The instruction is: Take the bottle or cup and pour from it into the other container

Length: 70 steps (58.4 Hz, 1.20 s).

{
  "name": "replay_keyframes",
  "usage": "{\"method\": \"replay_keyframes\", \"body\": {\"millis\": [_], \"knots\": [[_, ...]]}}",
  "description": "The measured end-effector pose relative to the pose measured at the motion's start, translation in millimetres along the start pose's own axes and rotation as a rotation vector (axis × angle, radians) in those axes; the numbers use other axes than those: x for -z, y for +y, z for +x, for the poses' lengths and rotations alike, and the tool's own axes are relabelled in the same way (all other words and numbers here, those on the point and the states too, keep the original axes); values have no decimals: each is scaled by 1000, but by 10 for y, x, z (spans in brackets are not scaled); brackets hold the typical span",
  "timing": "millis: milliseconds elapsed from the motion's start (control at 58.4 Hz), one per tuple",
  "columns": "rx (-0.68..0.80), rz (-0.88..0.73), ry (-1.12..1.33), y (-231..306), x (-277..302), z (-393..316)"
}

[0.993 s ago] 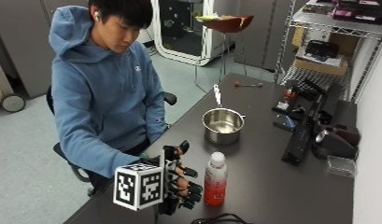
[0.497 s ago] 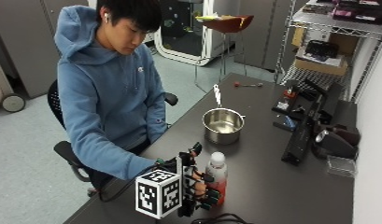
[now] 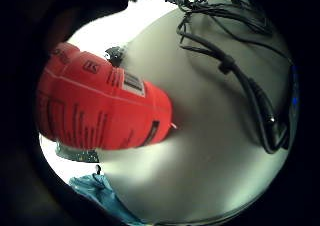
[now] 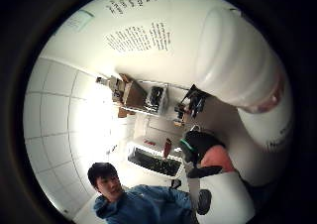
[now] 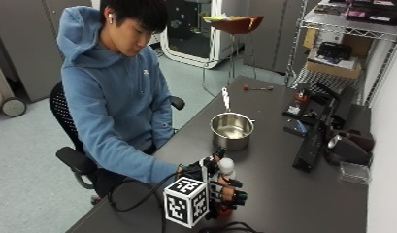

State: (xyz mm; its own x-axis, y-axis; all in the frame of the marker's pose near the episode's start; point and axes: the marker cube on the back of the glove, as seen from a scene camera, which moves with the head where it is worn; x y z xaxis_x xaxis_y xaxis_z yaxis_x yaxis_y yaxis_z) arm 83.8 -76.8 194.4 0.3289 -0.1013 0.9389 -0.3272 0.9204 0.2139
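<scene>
A person in a blue hoodie [image 5: 114, 107] is sitting at a dark table [image 5: 295, 194], and the gloved right hand [image 5: 219, 187] is curling its fingers [image 5: 231, 195] round a small bottle [image 5: 225, 191] near the table's front edge. The bottle is standing about upright, its rounded white cap [image 5: 226, 165] poking out above the hand and a red label showing between the fingers. It is sitting at roughly 6 o'clock from the steel pot [image 5: 231, 130], well apart from it.

The pot is a shiny round metal vessel with a short side handle, open and upright near the table's middle. At about 3 o'clock from it, dark flat devices [image 5: 314, 136] are lying along the table's far side.

The little-finger-side palm view is filling with the bottle's red wrap [image 3: 102, 113], a smooth plastic sleeve printed with black text and a barcode patch, lying close against the palm; beyond it, black cables [image 3: 245, 81] are trailing over the grey tabletop, which the outside view barely shows. The thumb-side palm view is showing the bottle's white upper part [image 4: 237, 65], matte and rounded, close by, with the ceiling, a shelving rack [image 4: 148, 95] and the person's blue hoodie past it.
</scene>
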Motion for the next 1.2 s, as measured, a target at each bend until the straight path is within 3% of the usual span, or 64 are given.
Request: {"method": "replay_keyframes", "body": {"millis": [291, 634, 908, 1199], "knots": [[-10, 148, -30, -95, -209, -57], [92, 1, 117, -144, -387, -811], [224, -207, 463, -371, -578, -1607], [400, -581, 1161, -125, -1409, -2242]]}}
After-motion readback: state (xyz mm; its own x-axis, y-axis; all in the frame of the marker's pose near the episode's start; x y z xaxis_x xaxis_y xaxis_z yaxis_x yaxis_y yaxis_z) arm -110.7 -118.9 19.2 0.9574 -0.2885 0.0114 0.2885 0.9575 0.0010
